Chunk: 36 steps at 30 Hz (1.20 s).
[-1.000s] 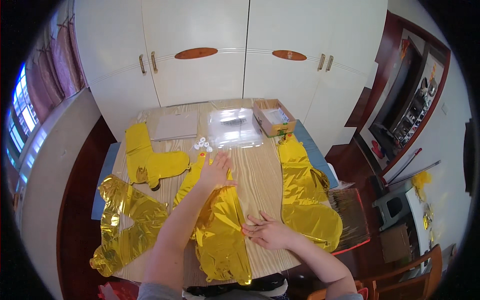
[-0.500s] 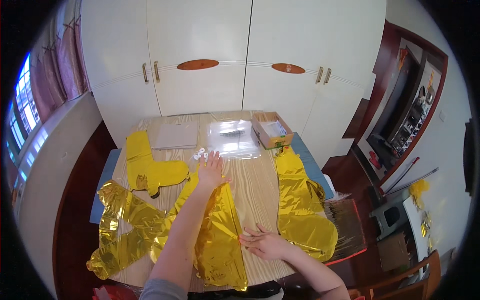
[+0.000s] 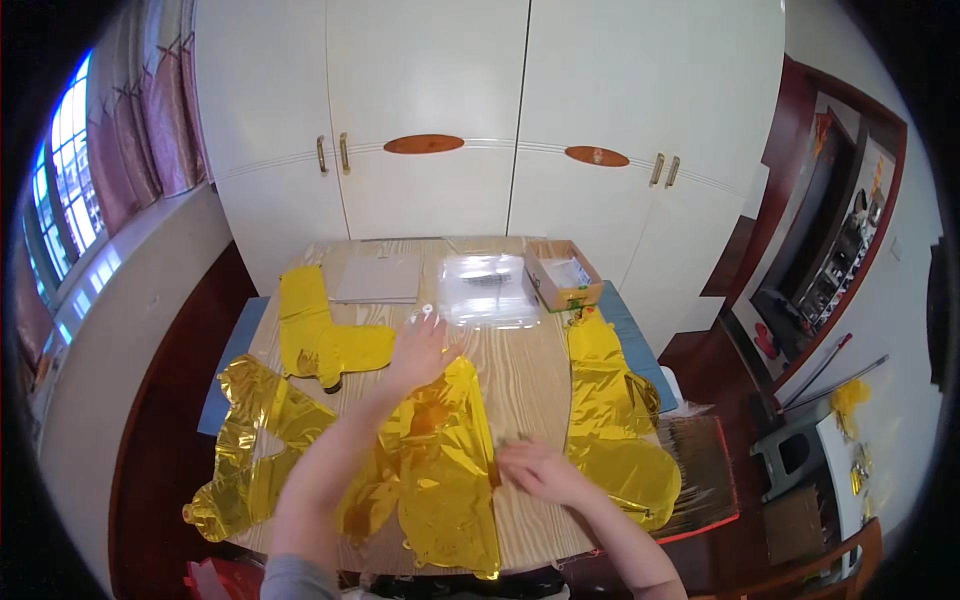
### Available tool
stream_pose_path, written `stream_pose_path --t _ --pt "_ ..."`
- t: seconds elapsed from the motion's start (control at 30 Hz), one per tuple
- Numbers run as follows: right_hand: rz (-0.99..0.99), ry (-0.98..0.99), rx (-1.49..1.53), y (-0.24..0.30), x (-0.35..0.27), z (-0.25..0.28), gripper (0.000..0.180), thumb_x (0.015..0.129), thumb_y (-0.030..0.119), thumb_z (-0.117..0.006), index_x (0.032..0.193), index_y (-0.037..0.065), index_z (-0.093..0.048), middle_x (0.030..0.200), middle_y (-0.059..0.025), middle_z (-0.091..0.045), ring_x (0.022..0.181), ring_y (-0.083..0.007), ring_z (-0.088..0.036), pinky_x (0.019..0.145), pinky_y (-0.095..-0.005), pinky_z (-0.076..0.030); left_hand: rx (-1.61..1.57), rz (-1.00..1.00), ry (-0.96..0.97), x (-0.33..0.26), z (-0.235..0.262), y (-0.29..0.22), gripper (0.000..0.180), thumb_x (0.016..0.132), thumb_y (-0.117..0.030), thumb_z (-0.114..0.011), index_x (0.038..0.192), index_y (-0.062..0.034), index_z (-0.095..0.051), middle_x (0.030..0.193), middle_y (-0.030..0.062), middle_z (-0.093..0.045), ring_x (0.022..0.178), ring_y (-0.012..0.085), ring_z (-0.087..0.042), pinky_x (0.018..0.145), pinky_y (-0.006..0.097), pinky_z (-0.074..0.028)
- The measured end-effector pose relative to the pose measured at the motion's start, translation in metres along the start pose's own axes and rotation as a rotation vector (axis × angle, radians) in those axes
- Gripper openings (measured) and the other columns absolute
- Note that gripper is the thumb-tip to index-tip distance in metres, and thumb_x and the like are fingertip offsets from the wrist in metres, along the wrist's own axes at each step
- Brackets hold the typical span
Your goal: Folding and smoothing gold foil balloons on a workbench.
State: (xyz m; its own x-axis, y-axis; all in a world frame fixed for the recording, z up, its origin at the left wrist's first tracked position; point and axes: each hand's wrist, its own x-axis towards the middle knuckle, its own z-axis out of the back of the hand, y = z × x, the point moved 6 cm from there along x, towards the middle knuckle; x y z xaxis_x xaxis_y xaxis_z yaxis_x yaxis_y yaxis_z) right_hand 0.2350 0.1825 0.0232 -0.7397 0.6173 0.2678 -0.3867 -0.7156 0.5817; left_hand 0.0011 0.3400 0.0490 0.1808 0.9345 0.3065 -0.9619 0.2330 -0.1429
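Flat in front of me lies a shiny gold foil balloon (image 3: 450, 470), creased and uninflated, with a straight right edge. My left hand (image 3: 422, 350) rests over its far end, fingers stretched out and no grip visible; its arm covers part of the foil. At the right edge of the same foil, my right hand (image 3: 538, 470) lies low with its fingers extended, their tips touching the edge. Beyond my left hand are small white pieces (image 3: 427, 310), partly hidden by my fingers.
More flat gold foil balloons lie around: an L-shaped one (image 3: 310, 335) far left, a crinkled one (image 3: 245, 450) near left, another (image 3: 622, 440) right. At the table's back are a grey board (image 3: 378, 278), clear plastic packaging (image 3: 488, 290) and an open cardboard box (image 3: 572, 292).
My right hand has shifted slightly up along the balloon's edge, its fingers less spread. The left hand remains at the far end. The whole view has swung a little.
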Motion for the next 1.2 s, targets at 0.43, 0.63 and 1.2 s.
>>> stream_pose_path --t 0.43,0.63,1.2 --pt "-0.186 -0.041 -0.329 -0.036 0.059 -0.037 0.055 0.098 0.035 -0.042 0.137 -0.004 -0.039 0.143 -0.0209 -0.042 0.137 -0.0323 -0.035 0.114 -0.0492 -0.024 -0.065 -0.127 0.358 -0.191 0.034 0.030 0.070 0.085 -0.051 -0.063 0.135 -0.0054 -0.048 0.143 0.0153 -0.043 0.135 0.0308 -0.038 0.110 0.056 -0.024" --pt "-0.203 -0.023 -0.371 -0.036 0.057 -0.040 0.058 0.100 0.037 -0.037 0.140 -0.005 -0.037 0.145 -0.0200 -0.040 0.139 -0.0304 -0.033 0.115 -0.0470 -0.022 -0.107 -0.166 0.316 -0.184 0.022 0.016 0.070 0.085 -0.051 -0.063 0.137 -0.0068 -0.046 0.144 0.0132 -0.043 0.136 0.0297 -0.037 0.110 0.056 -0.024" --pt "-0.194 -0.001 -0.451 -0.034 0.055 -0.043 0.065 0.098 0.045 -0.039 0.141 -0.004 -0.036 0.149 -0.0195 -0.035 0.141 -0.0308 -0.028 0.116 -0.0464 -0.019 -0.033 -0.117 0.259 -0.182 0.040 0.003 0.065 0.085 -0.040 -0.065 0.136 -0.0045 -0.046 0.143 0.0176 -0.043 0.134 0.0346 -0.037 0.111 0.051 -0.028"
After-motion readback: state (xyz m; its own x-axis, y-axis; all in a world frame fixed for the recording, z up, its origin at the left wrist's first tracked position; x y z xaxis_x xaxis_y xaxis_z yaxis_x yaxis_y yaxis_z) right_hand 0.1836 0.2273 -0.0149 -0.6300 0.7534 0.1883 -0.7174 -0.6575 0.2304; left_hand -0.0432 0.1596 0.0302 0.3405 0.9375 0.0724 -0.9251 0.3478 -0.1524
